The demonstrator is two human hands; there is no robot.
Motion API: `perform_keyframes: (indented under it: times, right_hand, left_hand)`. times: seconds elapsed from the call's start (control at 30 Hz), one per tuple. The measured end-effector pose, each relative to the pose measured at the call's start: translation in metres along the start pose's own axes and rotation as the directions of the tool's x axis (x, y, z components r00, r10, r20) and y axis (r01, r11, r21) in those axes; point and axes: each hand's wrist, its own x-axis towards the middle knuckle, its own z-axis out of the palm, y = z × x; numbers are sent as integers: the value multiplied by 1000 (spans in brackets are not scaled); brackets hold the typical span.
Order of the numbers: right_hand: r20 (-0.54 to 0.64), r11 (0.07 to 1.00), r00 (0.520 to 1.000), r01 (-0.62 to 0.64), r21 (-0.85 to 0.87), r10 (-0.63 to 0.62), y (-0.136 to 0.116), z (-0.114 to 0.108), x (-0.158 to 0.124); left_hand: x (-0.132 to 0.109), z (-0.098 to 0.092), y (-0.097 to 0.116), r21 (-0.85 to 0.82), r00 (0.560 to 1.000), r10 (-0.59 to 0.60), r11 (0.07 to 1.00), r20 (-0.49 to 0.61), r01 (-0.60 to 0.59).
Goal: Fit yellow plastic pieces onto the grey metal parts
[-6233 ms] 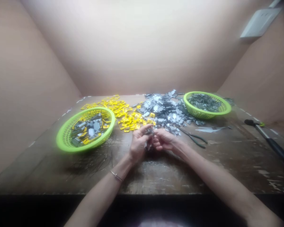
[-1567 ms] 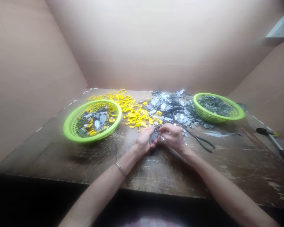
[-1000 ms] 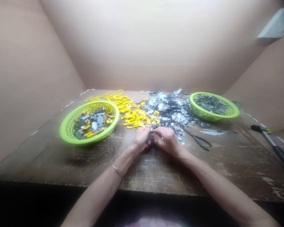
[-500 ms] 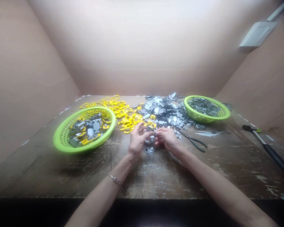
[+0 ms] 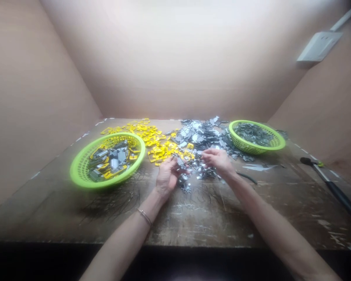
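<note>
My left hand (image 5: 166, 177) is cupped palm up at the table's middle, fingers curled round small grey metal parts (image 5: 181, 180). My right hand (image 5: 219, 160) reaches to the near edge of the pile of silver-grey metal pieces (image 5: 203, 138), fingers bent down onto the pieces; what they pinch is too small to see. A heap of yellow plastic frames (image 5: 152, 140) lies just behind my left hand. A few grey parts (image 5: 187, 189) lie loose on the wood under my left fingers.
A green basket (image 5: 82, 173) at the left holds assembled grey-and-yellow pieces. A second green basket (image 5: 261, 146) at the right holds dark metal parts. Pliers (image 5: 248, 178) lie right of my wrist. A black-handled tool (image 5: 332, 183) lies far right. Walls enclose the table.
My hands were together on one small part; now they have separated. My right hand has moved right and back to the silver pile, while my left keeps its parts.
</note>
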Motion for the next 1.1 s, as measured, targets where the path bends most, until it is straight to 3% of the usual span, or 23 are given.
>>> perform_keyframes:
  times: [0.13,0.43,0.77,0.9,1.03,1.1]
  right_hand:
    - [-51,993,997,56,-106,-62,-13,-12,9]
    - [-29,925,990,121,-359,-141,-9,-4,23]
    - [-214,862,943,119,-492,-253,12,-56,49]
    - [-186,723,942,79,-686,-279,19,-65,45]
    - [-153,595,936,71,-801,-318,19,-60,45]
    - [-109,459,943,50,-887,-315,18,-54,46]
  left_hand:
    - [1,-3,-3,-42,1000,-21,999,6,21]
    - [1,-2,2,-66,998,-49,997,-25,47]
    - [2,-6,4,-53,996,-61,997,-59,58]
    - [2,-7,5,-54,997,-56,997,-59,53]
    - [3,-7,8,-42,995,-50,998,-87,47]
    - [3,-7,8,-40,994,-58,998,-95,54]
